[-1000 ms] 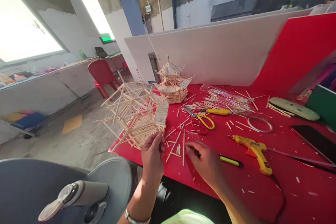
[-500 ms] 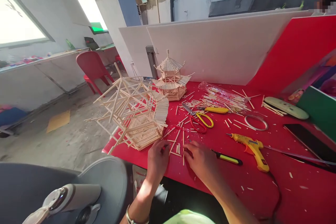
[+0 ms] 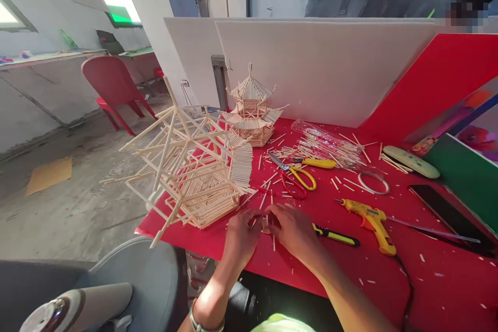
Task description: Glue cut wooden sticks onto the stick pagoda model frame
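My left hand [image 3: 241,233] and my right hand [image 3: 293,229] meet low over the red table, fingers bent into pinches. Short cut wooden sticks [image 3: 265,222] show between the fingertips; what each hand grips is mostly hidden. A longer thin stick [image 3: 274,243] lies under my right fingers. Left of my hands leans a large open frame of wooden sticks [image 3: 175,166], joined to a floor of packed sticks [image 3: 210,187]. Behind it stands a small stick pagoda [image 3: 251,106] with tiered roofs. Scissors [image 3: 298,176] with red and yellow handles lie just beyond my hands.
Right of my hands lie a black-and-yellow cutter [image 3: 336,236], a yellow glue gun [image 3: 369,220] with its cord, and a phone [image 3: 447,218]. A yellow knife [image 3: 317,163] and bagged sticks [image 3: 330,145] lie farther back. White boards [image 3: 311,72] stand behind. A bottle [image 3: 85,306] rests at lower left.
My two hands have come together over the short sticks, the right moving left and the left moving slightly right. The view has turned a little.
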Demonstrator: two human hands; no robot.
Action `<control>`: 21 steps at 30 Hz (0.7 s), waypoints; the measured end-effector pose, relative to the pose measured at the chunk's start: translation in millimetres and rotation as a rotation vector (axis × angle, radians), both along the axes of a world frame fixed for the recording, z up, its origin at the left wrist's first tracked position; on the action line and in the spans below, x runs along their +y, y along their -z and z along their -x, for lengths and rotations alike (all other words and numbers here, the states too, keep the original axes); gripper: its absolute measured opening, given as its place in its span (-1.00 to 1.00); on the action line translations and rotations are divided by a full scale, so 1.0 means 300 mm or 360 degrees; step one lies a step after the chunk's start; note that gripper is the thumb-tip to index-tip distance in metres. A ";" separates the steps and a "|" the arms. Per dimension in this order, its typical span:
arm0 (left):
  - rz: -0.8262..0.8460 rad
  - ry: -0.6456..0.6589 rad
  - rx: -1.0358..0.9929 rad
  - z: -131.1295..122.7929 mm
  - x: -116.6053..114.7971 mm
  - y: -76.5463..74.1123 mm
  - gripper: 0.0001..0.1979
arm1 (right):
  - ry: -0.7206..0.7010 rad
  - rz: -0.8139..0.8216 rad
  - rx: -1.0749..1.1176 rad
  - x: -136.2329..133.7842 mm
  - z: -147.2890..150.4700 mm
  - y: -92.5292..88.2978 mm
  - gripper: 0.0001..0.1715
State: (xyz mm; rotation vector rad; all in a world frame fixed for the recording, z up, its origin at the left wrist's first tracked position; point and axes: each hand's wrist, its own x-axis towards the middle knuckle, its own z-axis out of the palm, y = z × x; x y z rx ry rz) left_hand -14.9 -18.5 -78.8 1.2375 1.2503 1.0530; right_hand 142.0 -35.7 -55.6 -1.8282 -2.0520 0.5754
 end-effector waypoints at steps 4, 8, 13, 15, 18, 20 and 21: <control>0.0153 0.0134 -0.0080 -0.006 0.003 0.005 -0.85 | 0.0074 0.0028 0.0274 -0.004 -0.012 0.015 -0.83; 0.0207 0.0173 -0.0216 -0.017 0.009 -0.011 -0.89 | 0.0105 0.0042 0.0660 -0.001 -0.025 0.005 -0.81; 0.0249 0.0075 -0.0388 -0.027 0.005 -0.049 -0.86 | 0.0119 0.0077 0.0974 0.007 -0.029 -0.018 -0.75; 0.0291 0.0031 -0.0411 -0.027 0.001 -0.056 -0.84 | 0.0121 0.0089 0.1037 0.009 -0.026 -0.022 -0.74; 0.0326 0.0010 -0.0461 -0.020 -0.002 -0.061 -0.81 | 0.0151 0.0100 0.1108 0.012 -0.018 -0.024 -0.74; 0.0340 0.0022 -0.0467 -0.013 -0.004 -0.068 -0.78 | 0.0180 0.0102 0.1152 0.012 -0.010 -0.026 -0.75; 0.0340 0.0038 -0.0466 -0.008 -0.005 -0.072 -0.77 | 0.0191 0.0101 0.1174 0.011 -0.006 -0.028 -0.77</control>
